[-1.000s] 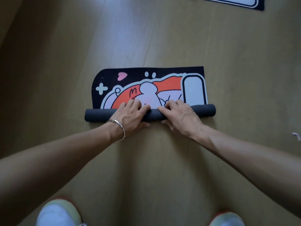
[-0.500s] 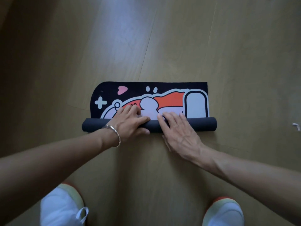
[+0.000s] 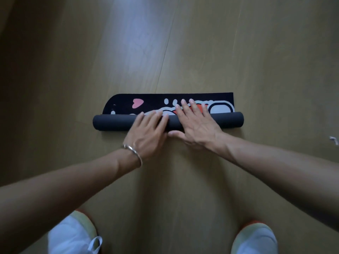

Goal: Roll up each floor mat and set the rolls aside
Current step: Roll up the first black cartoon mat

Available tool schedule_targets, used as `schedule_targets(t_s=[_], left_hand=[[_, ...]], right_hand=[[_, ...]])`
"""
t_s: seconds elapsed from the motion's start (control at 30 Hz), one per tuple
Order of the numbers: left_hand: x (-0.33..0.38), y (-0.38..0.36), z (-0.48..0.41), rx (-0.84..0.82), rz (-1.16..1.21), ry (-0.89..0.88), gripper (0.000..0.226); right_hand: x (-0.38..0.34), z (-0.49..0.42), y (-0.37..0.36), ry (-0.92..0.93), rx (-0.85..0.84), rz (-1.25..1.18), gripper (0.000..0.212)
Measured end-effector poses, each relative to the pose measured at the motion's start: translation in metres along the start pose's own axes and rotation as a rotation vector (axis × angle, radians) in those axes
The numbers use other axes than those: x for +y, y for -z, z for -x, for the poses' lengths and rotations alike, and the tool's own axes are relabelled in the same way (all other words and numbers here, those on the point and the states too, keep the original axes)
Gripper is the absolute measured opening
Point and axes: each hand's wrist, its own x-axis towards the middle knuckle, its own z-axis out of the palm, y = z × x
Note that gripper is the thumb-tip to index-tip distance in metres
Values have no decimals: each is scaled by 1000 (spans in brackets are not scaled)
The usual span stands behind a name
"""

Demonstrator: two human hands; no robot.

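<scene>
A black floor mat with a cartoon print [image 3: 150, 101] lies on the wooden floor, most of it wound into a dark grey roll [image 3: 111, 123] that runs left to right. Only a narrow strip of the printed side shows beyond the roll. My left hand [image 3: 146, 131], with a silver bracelet at the wrist, lies flat on the middle of the roll with straight fingers. My right hand [image 3: 196, 123] presses flat just to its right, the fingers reaching over the roll onto the printed strip, the thumb on the near side.
Bare wooden floor [image 3: 201, 43] stretches all around the mat. My two white shoes [image 3: 73, 235] [image 3: 255, 239] stand at the bottom edge. A small white scrap [image 3: 333, 140] lies on the floor at the far right.
The roll has moved away from me and grown thicker, and the flat printed strip has shrunk. Both hands went from curled over the roll to flat on it.
</scene>
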Motion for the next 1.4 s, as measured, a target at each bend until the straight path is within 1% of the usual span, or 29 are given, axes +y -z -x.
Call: schedule_targets(t_s=[0.07, 0.13, 0.23, 0.3, 0.4, 0.5, 0.6, 0.67, 0.77, 0.83, 0.93, 1.07, 1.3, 1.4], left_hand=[[0, -7, 6, -44, -30, -26, 61], [-5, -12, 0, -75, -64, -47, 63], [-14, -7, -21, -161, -77, -51, 76], [-21, -2, -40, -197, -42, -20, 78], [-27, 4, -61, -230, -28, -6, 82], [-36, 6, -71, -254, 3, 6, 86], [-45, 10, -85, -206, 3, -21, 82], [-50, 12, -91, -168, -18, -19, 80], [-48, 12, -89, -138, -42, 32, 84], [-43, 11, -86, -119, -20, 77, 80], [-37, 13, -83, -154, 6, 90, 63], [-34, 14, -75, -181, 10, 68, 55], [-35, 32, -87, -299, 128, 50, 52], [-38, 41, -90, -363, 172, 21, 59]], right_hand=[[4, -8, 5, 10, -28, 6, 94], [6, -12, 10, 6, -12, 10, 96], [1, -9, 10, -13, 88, 49, 90], [-5, 0, 5, -34, 142, 44, 84], [-7, 6, 2, -58, 118, 19, 79], [1, -11, 13, -57, 84, 16, 74], [12, -28, 29, -31, 39, -31, 68], [19, -37, 34, -14, 7, -43, 68], [25, -48, 41, -9, -27, -63, 70], [26, -51, 44, -5, -39, -83, 71], [27, -48, 44, 12, -37, -86, 69], [28, -44, 41, 39, -15, -51, 60], [34, -46, 53, 83, -48, -20, 54], [39, -40, 57, 134, -16, -7, 53]])
